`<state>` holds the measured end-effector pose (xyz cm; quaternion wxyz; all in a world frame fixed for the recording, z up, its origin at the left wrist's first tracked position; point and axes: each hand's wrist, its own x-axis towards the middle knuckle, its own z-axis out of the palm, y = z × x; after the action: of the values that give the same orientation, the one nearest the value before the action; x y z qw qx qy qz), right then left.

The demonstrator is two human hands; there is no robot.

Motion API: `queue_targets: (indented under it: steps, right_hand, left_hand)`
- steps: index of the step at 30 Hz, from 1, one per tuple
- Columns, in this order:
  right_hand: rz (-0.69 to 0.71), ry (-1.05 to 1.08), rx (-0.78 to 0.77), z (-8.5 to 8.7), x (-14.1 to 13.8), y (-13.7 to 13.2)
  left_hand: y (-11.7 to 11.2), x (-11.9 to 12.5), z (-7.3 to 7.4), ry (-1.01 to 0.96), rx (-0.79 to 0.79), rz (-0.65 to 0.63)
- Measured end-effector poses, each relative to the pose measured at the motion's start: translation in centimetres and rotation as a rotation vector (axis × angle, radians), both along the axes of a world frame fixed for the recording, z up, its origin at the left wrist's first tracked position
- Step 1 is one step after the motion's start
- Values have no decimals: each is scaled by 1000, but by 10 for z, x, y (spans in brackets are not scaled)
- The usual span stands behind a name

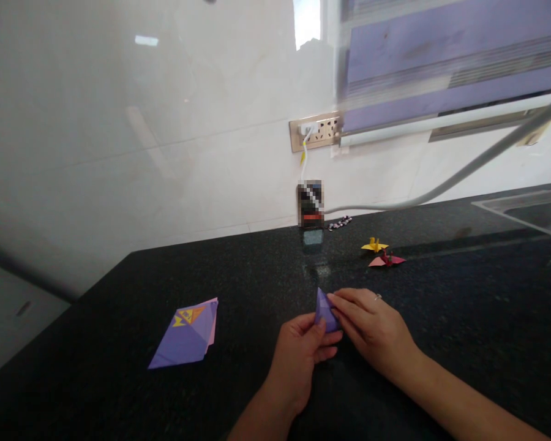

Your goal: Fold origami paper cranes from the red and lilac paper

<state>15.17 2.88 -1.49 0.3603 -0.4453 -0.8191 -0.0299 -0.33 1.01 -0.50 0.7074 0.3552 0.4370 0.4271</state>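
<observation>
A small piece of folded purple paper (325, 312) is held between my two hands over the dark counter, its pointed tip facing away from me. My left hand (299, 352) grips its lower left part, thumb on top and fingers underneath. From the other side my right hand (371, 324), with a ring on one finger, pinches the right edge. The fingers of both hands cover parts of the paper. Farther back to the right sit a yellow paper crane (374, 245) and a red and pink paper crane (387, 260).
Purple paper sheets (186, 337), with a pink one beneath, lie on the black counter (119, 318) to the left. A phone-like device with a blurred screen (311, 204) leans against the wall, cabled to a socket (315, 130). Beside it lies a beaded strand (340, 223); a sink edge (518, 214) shows at right.
</observation>
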Motion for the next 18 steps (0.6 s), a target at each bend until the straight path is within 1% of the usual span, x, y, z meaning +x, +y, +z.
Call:
queue_targets:
  steps: [3,7,13,18]
  right_hand:
    - [4,-32,9,1,-1,-1]
    - [3,-22,46,1,-1,-2]
    - [-14,49,35,1,-2,-1]
    - [23,22,27,5,-1,-2]
  left_hand:
    - [0,1,-1,-23,-10,15]
    - [0,2,0,-11,-9,32]
    - [-1,2,2,102,66,24]
    - [-1,3,4,134,85,14]
